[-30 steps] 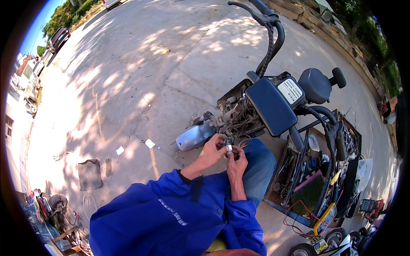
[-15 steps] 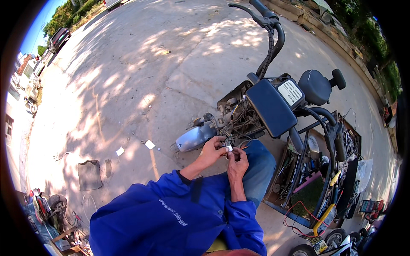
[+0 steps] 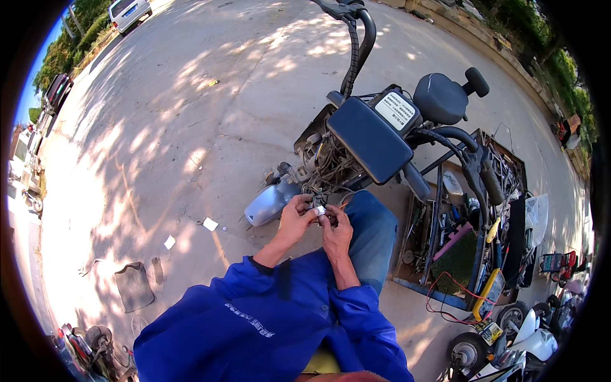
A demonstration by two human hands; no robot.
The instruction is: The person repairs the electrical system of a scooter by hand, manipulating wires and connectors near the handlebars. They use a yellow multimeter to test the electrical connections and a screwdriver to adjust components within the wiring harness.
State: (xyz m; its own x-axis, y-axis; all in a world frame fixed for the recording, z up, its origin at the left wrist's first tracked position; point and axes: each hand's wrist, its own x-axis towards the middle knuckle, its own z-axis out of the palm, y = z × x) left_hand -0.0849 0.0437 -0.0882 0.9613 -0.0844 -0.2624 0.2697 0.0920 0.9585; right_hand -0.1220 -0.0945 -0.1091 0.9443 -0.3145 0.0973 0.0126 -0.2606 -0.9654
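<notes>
The small white piece (image 3: 320,211) sits between our two hands, just below the scooter's bared wiring. Our left hand (image 3: 294,219), at its nine o'clock, and our right hand (image 3: 337,234), at five, are both nearly closed, pinching it by thumb and fingertips. We judge the work partway: the wires (image 3: 337,167), towards twelve o'clock, lie exposed, and the piece is in our grip, but we cannot tell whether it is joined to any. The tangle is neither bundled nor covered. Farther out, the dark seat (image 3: 370,139) is at one o'clock, the pale blue fender (image 3: 267,205) at nine, and the toolbox (image 3: 439,297) and yellow meter (image 3: 487,294) around four.
</notes>
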